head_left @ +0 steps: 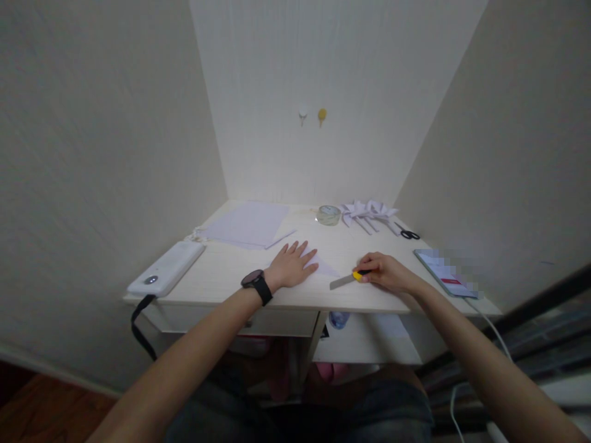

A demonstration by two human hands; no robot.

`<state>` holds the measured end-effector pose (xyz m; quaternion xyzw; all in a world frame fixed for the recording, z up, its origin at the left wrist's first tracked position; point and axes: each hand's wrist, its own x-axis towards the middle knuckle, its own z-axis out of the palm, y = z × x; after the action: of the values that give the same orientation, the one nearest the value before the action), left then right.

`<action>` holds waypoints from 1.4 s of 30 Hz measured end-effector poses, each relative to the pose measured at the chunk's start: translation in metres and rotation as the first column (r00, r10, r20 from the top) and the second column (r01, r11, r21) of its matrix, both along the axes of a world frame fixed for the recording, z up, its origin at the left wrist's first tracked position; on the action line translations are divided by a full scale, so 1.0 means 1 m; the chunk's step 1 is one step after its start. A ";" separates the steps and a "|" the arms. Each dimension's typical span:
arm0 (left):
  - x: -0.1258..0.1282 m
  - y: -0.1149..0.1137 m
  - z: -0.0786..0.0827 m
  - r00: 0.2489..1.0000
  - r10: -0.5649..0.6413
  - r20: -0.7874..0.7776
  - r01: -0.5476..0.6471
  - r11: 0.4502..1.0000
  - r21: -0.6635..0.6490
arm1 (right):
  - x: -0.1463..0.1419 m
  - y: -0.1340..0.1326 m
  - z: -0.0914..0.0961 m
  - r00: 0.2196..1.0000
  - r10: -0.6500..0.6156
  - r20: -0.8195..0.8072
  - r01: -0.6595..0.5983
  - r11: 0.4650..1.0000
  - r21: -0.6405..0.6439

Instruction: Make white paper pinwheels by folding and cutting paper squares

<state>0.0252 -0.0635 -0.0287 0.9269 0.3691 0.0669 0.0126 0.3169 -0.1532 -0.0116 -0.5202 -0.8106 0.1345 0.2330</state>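
Observation:
My left hand (293, 266) lies flat with fingers spread, pressing a small white sheet of paper (327, 267) onto the pale desk (231, 271). A black watch sits on that wrist. My right hand (386, 271) is closed round a yellow utility knife (347, 280), whose bare blade points left toward the paper, low over the desk near its front edge.
A white power bank (166, 268) with a black strap lies at the desk's left front. A stack of white sheets (249, 224), a tape roll (328, 215), folded paper pieces (369, 212), black scissors (409, 234) and a phone (447, 273) with a cable stand around. Walls close in on three sides.

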 end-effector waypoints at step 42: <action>0.054 0.003 0.047 0.731 0.111 0.674 0.306 0.829 -0.469 | -0.068 0.026 0.013 0.352 -0.150 -0.924 0.057 0.989 -0.138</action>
<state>0.0792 -0.0604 0.0182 0.8125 0.2902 0.2887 0.4151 0.2484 -0.1272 0.0018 -0.4116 -0.4956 0.4233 0.6371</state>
